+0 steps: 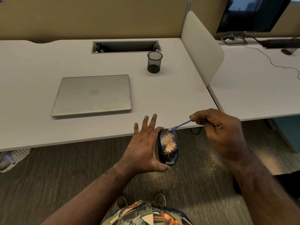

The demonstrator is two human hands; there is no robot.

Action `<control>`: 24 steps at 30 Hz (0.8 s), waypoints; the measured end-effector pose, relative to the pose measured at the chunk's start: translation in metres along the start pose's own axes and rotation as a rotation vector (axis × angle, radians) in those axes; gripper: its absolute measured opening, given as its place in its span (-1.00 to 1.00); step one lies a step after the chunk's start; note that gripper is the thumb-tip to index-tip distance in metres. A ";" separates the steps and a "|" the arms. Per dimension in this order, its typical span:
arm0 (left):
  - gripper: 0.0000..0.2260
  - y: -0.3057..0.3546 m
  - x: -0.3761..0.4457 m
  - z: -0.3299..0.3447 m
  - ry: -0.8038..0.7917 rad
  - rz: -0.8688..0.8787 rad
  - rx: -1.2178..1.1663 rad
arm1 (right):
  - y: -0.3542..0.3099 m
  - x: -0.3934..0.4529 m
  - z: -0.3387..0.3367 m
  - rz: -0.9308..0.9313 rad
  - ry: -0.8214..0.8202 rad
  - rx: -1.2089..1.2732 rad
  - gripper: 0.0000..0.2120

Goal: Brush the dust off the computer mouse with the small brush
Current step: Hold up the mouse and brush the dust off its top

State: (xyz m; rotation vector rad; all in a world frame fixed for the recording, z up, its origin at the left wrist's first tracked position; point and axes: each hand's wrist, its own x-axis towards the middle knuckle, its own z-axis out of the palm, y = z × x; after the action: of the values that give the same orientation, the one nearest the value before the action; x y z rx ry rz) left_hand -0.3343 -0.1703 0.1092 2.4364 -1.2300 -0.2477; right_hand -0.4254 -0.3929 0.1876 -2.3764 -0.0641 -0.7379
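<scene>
The left hand (142, 146) holds a black mouse (168, 147) between thumb and forefinger, the other fingers straight, off the near edge of the white desk (170, 95) and above the carpet. Tan dust (169, 142) lies on the mouse's back. The right hand (217, 129) pinches a small blue brush (180, 125) whose tip touches the mouse's far end, just beyond the left forefinger.
</scene>
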 end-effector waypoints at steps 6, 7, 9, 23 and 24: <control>0.11 0.004 0.000 0.003 -0.007 0.001 0.003 | -0.005 0.002 0.000 -0.010 -0.014 0.077 -0.77; 0.11 0.004 0.000 0.004 -0.007 0.001 0.007 | -0.007 0.002 0.003 -0.012 -0.037 0.091 -0.77; 0.10 0.005 0.000 0.004 -0.008 0.001 0.010 | -0.008 0.001 0.005 -0.023 -0.066 0.082 -0.76; 0.09 0.007 0.001 0.001 -0.006 0.008 -0.015 | -0.006 0.001 -0.001 0.004 0.006 -0.013 -0.77; 0.09 0.007 0.001 0.001 -0.006 0.009 -0.021 | -0.005 0.001 -0.003 0.013 0.018 -0.010 -0.77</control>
State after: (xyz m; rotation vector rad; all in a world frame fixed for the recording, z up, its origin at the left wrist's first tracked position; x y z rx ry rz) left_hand -0.3393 -0.1748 0.1117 2.4136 -1.2346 -0.2638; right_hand -0.4274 -0.3902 0.1927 -2.3771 -0.0377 -0.7557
